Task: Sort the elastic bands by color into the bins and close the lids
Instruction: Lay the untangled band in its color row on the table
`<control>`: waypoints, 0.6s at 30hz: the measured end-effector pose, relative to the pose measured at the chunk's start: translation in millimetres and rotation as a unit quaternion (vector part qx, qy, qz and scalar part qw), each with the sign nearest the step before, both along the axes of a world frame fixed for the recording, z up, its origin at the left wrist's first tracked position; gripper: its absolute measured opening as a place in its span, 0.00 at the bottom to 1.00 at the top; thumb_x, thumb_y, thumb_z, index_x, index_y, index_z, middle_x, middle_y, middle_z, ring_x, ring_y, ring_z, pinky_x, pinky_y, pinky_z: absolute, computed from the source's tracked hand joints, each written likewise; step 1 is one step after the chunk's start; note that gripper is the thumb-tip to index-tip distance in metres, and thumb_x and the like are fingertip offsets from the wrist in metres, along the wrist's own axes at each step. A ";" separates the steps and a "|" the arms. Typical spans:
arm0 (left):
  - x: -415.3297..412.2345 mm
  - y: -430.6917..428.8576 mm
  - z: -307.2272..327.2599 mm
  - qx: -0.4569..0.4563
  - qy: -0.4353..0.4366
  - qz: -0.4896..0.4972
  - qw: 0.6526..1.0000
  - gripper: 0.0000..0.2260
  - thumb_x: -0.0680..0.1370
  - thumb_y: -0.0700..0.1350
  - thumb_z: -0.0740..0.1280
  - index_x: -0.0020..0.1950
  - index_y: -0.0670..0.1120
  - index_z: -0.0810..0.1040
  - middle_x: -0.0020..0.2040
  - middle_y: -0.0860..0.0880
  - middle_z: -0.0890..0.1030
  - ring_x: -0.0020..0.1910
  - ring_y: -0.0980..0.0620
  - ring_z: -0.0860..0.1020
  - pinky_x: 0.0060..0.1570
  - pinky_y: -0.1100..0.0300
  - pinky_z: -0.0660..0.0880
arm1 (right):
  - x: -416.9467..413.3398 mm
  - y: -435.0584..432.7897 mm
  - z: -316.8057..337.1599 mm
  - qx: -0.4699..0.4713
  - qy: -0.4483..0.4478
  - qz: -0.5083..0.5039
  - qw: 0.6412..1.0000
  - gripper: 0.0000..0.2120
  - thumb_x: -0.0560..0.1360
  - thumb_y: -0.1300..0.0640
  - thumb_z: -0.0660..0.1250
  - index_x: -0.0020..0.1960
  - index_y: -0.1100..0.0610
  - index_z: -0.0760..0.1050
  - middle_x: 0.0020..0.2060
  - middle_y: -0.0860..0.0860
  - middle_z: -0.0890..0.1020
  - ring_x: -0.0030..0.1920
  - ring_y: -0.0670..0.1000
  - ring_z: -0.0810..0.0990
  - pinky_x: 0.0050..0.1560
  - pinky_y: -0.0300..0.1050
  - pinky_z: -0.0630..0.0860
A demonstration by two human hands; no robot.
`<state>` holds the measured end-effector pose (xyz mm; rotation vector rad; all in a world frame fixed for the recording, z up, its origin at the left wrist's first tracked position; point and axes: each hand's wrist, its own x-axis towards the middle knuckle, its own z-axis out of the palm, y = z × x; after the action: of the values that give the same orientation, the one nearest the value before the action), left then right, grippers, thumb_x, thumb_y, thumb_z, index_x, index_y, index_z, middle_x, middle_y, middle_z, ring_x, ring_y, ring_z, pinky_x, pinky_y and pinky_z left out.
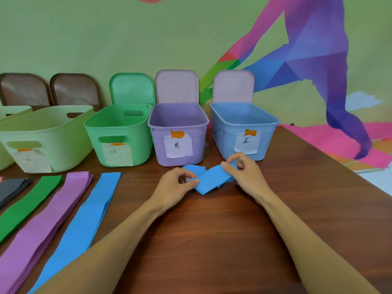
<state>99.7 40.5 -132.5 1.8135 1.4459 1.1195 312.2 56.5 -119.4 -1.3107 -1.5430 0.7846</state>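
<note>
Lining the far edge of the table (212,240), open bins (197,143) are set, the blue bin (224,134) rightmost. Bare wood is seen in the near middle. Just before that bin, a folded blue band (212,178) is pinched at both ends by left hand (174,185) and right hand (247,174).

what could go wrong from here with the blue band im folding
1. The blue band, pinched between the left hand and right hand, looks loosely folded. It may spring open on release and hang over the blue bin rim, which would block the lid.
2. The purple bin stands right beside the blue bin, so a careless drop could land in the wrong colour.
3. The pink lid stands upright behind the blue bin, and a bump might tip it.
</note>
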 end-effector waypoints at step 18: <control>-8.4 -17.6 53.3 0.021 -0.026 -0.004 0.999 0.03 0.73 0.43 0.72 0.43 0.46 0.80 0.32 0.52 0.74 0.33 0.57 0.71 0.36 0.69 0.68 | -32.4 -8.8 92.7 0.226 -0.085 -0.009 0.970 0.03 0.74 0.59 0.70 0.44 0.53 0.76 0.39 0.46 0.80 0.40 0.40 0.77 0.41 0.30 0.68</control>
<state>91.3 22.9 -79.2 1.8029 1.3941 1.1925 279.8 47.7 -26.6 -1.0663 -1.7179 0.2830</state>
